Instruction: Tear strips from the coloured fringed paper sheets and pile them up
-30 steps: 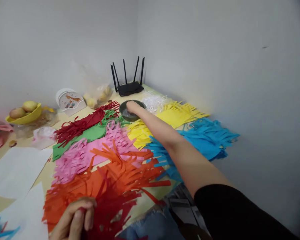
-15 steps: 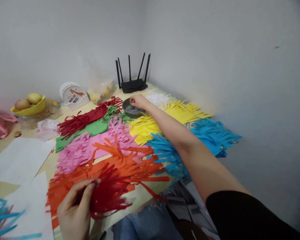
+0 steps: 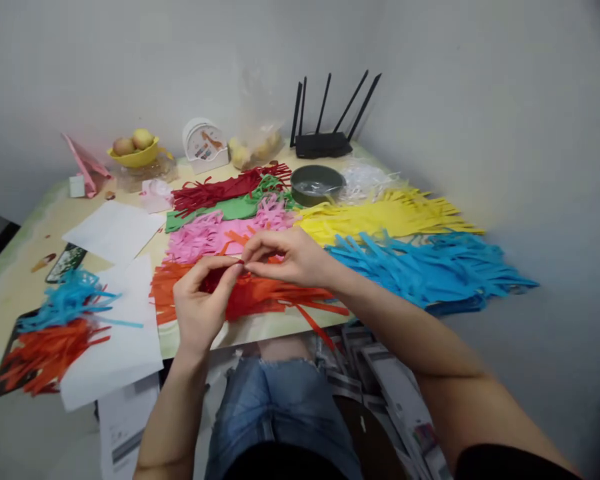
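Note:
My left hand (image 3: 203, 307) pinches the top of a red fringed tassel (image 3: 237, 299), whose strips hang over the orange fringed strips (image 3: 275, 293). Thumb and forefinger of my right hand (image 3: 297, 257) are pressed together at the same spot, fingertips meeting those of the left. Whatever lies between the right fingertips is too small to make out. Behind the hands stands a dark round bowl (image 3: 317, 185) with clear, shiny contents. Pink (image 3: 230, 233), green (image 3: 225, 212) and dark red (image 3: 230, 189) fringed pieces lie in rows in front of it.
Yellow (image 3: 375, 217) and blue (image 3: 430, 267) fringed pieces lie at right, white shreds (image 3: 365, 181) beside the bowl. A black router (image 3: 323, 145) stands in the corner. White paper (image 3: 115, 230), blue tassels (image 3: 75, 300), orange tassels (image 3: 55, 353) and a yellow fruit bowl (image 3: 135, 159) are at left.
My right hand has come back from the dark bowl to meet my left hand at the tassel. The view has shifted left and down, showing more of the table's left side.

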Tool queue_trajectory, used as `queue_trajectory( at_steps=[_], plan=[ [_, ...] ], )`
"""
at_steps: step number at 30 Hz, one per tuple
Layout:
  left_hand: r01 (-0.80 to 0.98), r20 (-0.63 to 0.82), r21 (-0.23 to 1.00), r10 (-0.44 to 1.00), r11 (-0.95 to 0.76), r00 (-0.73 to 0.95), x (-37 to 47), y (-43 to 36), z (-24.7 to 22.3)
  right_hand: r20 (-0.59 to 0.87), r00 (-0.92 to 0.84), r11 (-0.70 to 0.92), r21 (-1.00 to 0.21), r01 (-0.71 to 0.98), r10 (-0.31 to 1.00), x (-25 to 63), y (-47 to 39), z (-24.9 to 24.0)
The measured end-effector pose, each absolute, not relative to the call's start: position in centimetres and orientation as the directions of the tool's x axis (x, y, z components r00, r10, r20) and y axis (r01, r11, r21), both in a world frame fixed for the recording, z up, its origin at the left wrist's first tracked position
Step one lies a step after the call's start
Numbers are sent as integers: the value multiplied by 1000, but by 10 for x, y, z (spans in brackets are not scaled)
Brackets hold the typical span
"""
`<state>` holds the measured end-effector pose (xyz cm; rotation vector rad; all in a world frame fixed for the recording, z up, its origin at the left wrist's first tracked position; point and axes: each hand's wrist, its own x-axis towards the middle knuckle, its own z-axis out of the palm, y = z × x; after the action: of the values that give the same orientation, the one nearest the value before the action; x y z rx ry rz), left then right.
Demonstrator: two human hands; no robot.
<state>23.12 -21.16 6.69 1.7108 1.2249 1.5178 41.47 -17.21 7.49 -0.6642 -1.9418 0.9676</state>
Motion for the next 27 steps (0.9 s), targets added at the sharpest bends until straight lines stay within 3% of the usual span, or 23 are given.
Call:
queue_trajectory(
  at_steps=[7,12,19,22,25,27],
  plan=[
    [169,394,908,918,-384,-29,213,-239,69,342,-475,342,-936,-90,811,394,-202,79],
    [317,494,829,869,-461,-28,209,-250,67,427,-395,429,-899,-87,814,383,-217,69],
    [554,639,622,768,-553,49,209,-259,69,587,-319,650,-747,143,744,379,-226,57],
    [432,546,756,838,-492,-1,208,-258,70,614,-312,680,-710,184,725,379,-228,59],
    [180,364,918,931,-353,-31,206,-254,69,588,-324,657,-736,167,741,379,-230,61],
    [44,269,962,963,-268,-18,204,-251,67,579,-337,651,-743,155,742,378,-231,62]
  ],
)
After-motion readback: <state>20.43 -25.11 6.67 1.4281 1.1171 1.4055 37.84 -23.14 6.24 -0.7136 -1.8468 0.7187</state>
